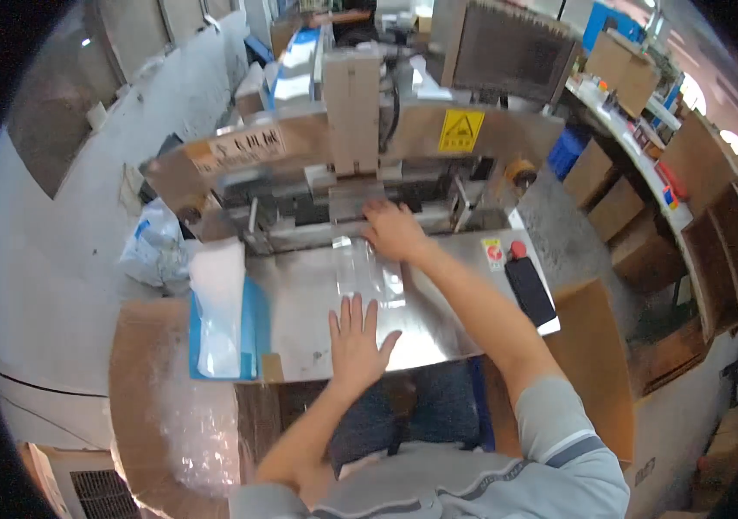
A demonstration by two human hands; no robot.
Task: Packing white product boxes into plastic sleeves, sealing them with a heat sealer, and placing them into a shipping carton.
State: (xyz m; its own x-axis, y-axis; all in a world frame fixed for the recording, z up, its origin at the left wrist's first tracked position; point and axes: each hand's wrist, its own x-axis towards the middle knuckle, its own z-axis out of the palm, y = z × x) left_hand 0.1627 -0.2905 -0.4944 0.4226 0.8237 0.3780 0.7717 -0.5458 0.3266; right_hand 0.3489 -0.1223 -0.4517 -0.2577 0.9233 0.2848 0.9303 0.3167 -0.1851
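Note:
A clear plastic piece (353, 268), thin and shiny, lies on the metal worktop (300, 320) in front of a machine with a metal crossbar (412, 143). My left hand (356, 346) rests with its fingers spread at the near end of that plastic, holding nothing. Farther in, my right hand (396, 232) reaches to the machine's front edge beside the far end of the plastic. Its fingers are stretched out to the left, and their tips lie close to the pressing part (356, 203) under the central column. Whether those fingertips touch the plastic is hard to make out.
At the worktop's left stands a blue box (256, 329) with a stack of whitish plastic sheets (217, 294). A red button (518, 249) and a black phone-like slab (529, 290) sit at the right. Below are cardboard boxes, the left one (140, 372) holding clear plastic pieces (200, 424).

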